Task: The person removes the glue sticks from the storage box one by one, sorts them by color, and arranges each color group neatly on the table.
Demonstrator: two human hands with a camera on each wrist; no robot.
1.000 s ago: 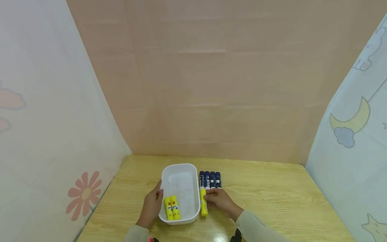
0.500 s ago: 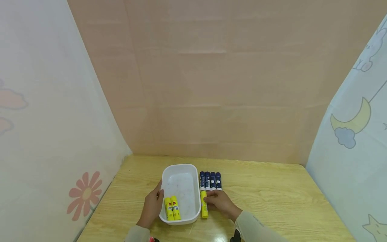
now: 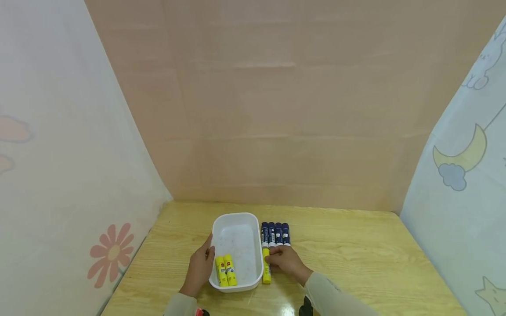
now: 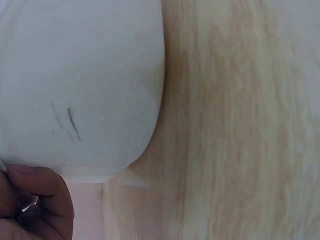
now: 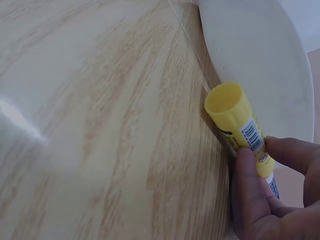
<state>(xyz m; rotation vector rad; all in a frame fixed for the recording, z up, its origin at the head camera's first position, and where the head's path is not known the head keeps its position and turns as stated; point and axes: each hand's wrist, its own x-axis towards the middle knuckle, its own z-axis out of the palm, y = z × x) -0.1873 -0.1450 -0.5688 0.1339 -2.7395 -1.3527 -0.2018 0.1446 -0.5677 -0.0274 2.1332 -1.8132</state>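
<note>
My right hand pinches a yellow glue stick between thumb and fingers, just outside the right wall of a white plastic tub. Its far end meets the near end of the leftmost dark blue glue stick. At the tub's left side, my left hand grips the rim, thumb on the edge, as the left wrist view also shows. Inside the tub, at its near left corner, two yellow glue sticks lie side by side.
Several dark blue glue sticks lie in a row to the right of the tub on the wooden table. A brown sheet stands behind, with patterned white cloths on both sides.
Both hands keep their holds. The yellow glue stick moved slightly toward the person, apart from the blue one, then back against its end. The tub stays in place.
</note>
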